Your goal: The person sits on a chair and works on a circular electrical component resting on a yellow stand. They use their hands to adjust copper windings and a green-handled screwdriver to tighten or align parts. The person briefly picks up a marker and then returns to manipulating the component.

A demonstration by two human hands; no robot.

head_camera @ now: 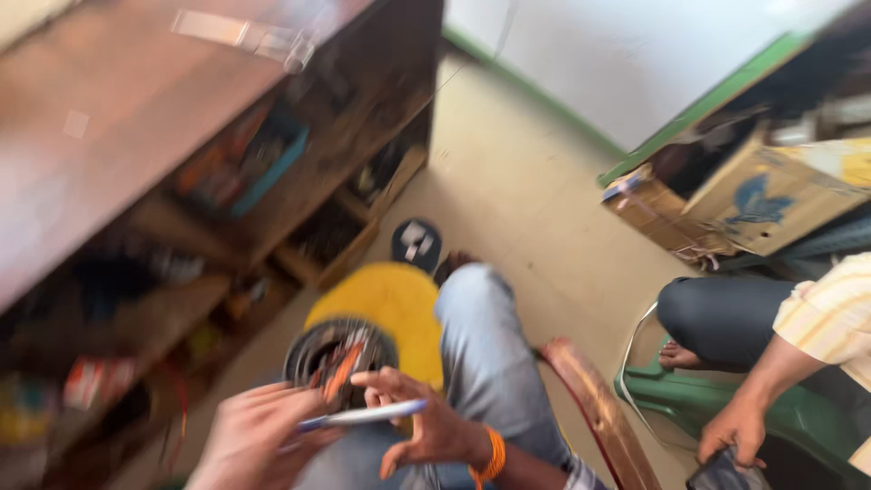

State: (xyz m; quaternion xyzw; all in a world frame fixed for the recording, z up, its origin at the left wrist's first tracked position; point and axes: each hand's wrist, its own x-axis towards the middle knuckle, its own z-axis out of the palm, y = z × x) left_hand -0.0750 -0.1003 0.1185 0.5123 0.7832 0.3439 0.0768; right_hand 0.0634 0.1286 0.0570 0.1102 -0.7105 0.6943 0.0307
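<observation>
Head view, heavily motion-blurred. Lower centre of the frame: the left hand (249, 436) and the right hand (426, 422) meet over the person's lap, above a knee in light blue jeans (481, 336). A slim white-and-blue pen-like tool (363, 416) lies across between the two hands; the left fingers close on its left end, and the right fingers are spread wide, thumb and forefinger touching the tool's shaft. An orange bead bracelet (493, 456) sits on the right wrist.

Just above the hands: a round dark metal motor-like part with copper-coloured windings (337, 352), resting against the knee, with a yellow round disc-shaped thing (386, 304) behind it. Whether either hand touches the round part cannot be told from the blur.

Left half of the frame: a brown wooden shelf unit (136, 118) with cluttered compartments, contents too blurred to name. A curved copper-coloured band (599, 408) lies right of the knee.

Right edge: another person in a striped yellow shirt (830, 313) sits on a green plastic seat (689, 395), one hand (735, 431) on a dark object at lower right. Upper right: a brown cardboard box (771, 195) on the pale floor (517, 191).
</observation>
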